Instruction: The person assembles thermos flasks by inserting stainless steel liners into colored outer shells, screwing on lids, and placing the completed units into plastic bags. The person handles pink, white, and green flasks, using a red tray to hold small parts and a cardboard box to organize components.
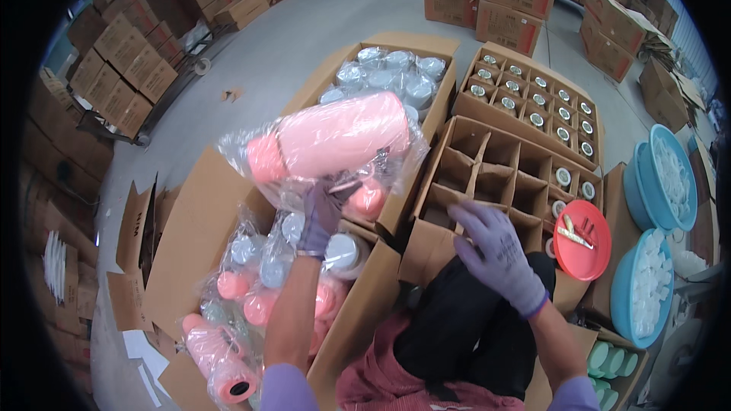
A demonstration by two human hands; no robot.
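My left hand (324,217), in a pale purple work glove, grips from below a large pink bottle (343,137) wrapped in a loose clear plastic bag. Part of the fingers is hidden under the bag. Just beneath it shows another pink bagged bottle (367,198). My right hand (499,251), gloved alike, hovers with fingers spread and nothing in them, over the near edge of a divided carton (529,190). Several cells of that carton are vacant; others hold bottles with round white-rimmed tops. Around my left forearm, an open carton (346,342) contains pink and grey-blue bagged bottles.
Behind stand a carton of grey-blue bagged bottles (396,68) and a divided carton of bottles (533,99). On the right are a red dish (582,240) with small tools and blue basins (643,289) of white pieces. Green cups (609,361) sit at lower right. Stacked cartons (126,61) line the floor.
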